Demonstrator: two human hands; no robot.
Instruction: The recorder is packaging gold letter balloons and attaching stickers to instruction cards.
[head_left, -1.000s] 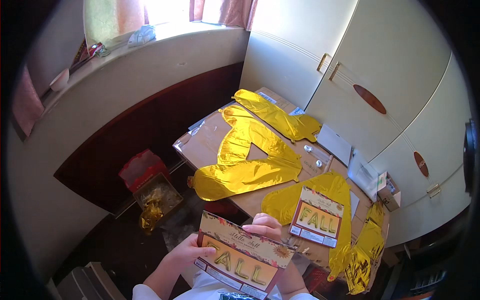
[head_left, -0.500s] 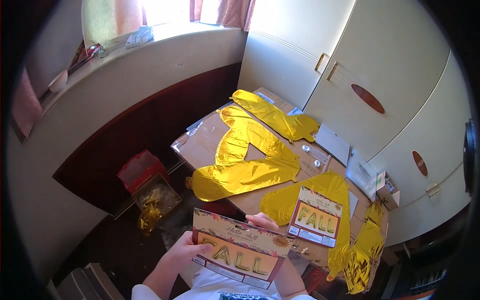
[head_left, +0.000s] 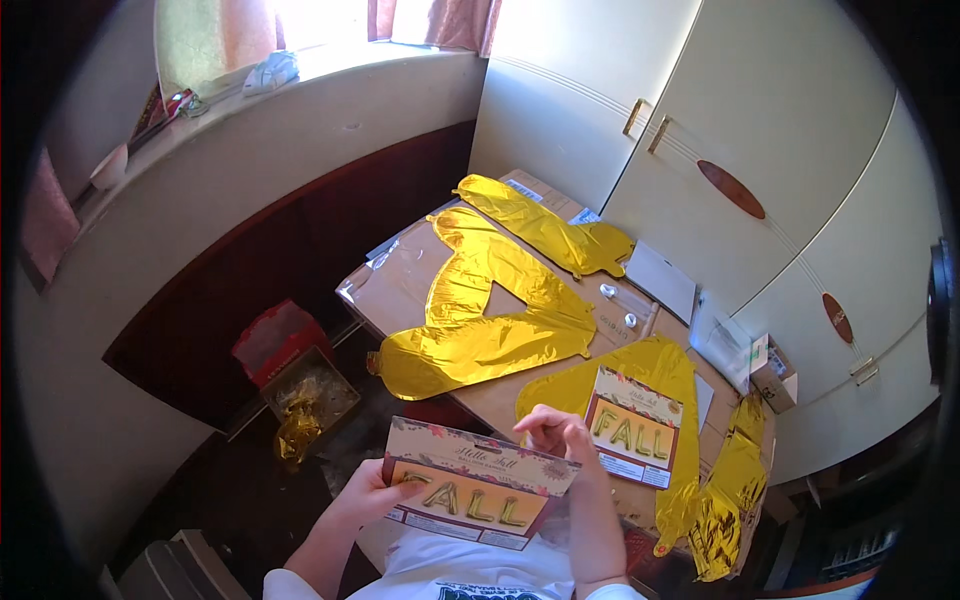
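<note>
Your worktop (head_left: 400, 280) is a brown cardboard-covered surface set cornerwise to you. A large gold foil balloon letter (head_left: 480, 320) lies flat across its middle, reaching the near left edge. A second gold foil balloon (head_left: 545, 225) lies along the far edge. Two small silvery pieces (head_left: 618, 305) sit between them, towards the right. A white sheet (head_left: 662, 280) rests at the far right corner. Near you, a flat printed packet (head_left: 632, 425) lies on another gold balloon (head_left: 655, 365). More crumpled gold foil (head_left: 725, 500) hangs over the right edge.
</note>
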